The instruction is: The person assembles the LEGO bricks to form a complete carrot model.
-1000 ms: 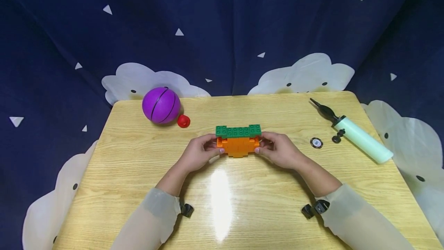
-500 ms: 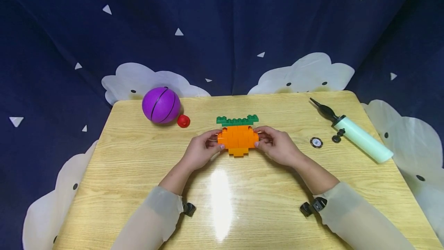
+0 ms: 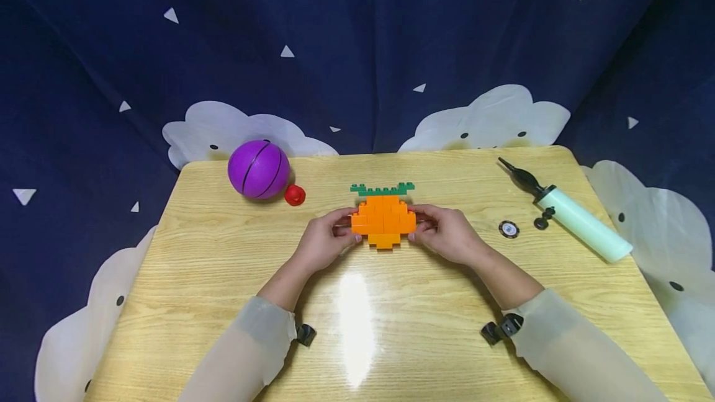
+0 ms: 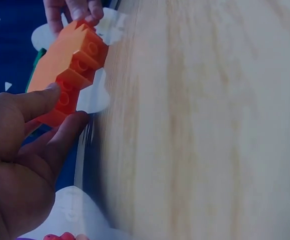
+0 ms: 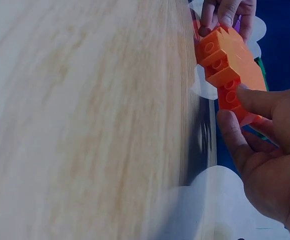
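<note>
A model built of orange toy bricks with a stepped outline is in the middle of the head view, its broad flat face towards me. Green bricks form its far edge, their studs pointing away. My left hand pinches the model's left end between thumb and fingers. At the opposite end, my right hand holds it the same way. In the left wrist view, hollow brick undersides show along the orange model, with the thumb on its face. The right wrist view shows the orange model similarly gripped.
A purple ball and a small red piece lie at the back left of the wooden table. To the right are a poker chip, a small black piece and a pale green hand pump.
The brick model has tilted: its green studded top has swung away to the far side, and its orange face has turned up into view. Both hands keep their hold, nearly in place.
</note>
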Motion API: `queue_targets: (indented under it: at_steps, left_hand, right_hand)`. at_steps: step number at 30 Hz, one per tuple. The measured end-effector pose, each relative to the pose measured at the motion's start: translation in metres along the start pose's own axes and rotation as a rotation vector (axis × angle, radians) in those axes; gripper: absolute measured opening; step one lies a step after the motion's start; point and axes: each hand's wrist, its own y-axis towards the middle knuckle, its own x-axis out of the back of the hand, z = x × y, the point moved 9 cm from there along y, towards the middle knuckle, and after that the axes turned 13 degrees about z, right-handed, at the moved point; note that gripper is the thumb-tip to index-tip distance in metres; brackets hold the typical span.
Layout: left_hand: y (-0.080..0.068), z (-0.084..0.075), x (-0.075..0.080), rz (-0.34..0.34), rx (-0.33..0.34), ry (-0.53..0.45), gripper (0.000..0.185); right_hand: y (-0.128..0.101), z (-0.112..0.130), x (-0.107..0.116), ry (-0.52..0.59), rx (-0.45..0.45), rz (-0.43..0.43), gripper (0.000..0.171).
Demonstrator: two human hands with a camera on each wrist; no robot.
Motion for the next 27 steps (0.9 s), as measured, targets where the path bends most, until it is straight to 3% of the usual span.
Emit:
queue_targets:
  at_steps: [6,14,21,27]
  left_hand:
    - [0.0033,0.0004,-0.0013,0.008,-0.006,0.035,0.057]
    - [0.0077,-0.0044,0.0010,-0.004,-0.027,0.199,0.051]
    - [0.0082,-0.0015,-0.0042,0.053,0.013,0.277,0.052]
    - [0.0086,0.0022,-0.0055,0.063,0.044,0.293,0.052]
  right_hand:
    - [0.0027,0.0016,0.0006,-0.077,0.002,0.000,0.055]
    - [0.0051,-0.0027,-0.0022,-0.113,-0.054,0.054,0.056]
    - [0.0052,-0.0009,-0.0039,-0.130,-0.019,0.057,0.052]
    - [0.0051,-0.0025,-0.0051,-0.128,-0.007,0.061,0.051]
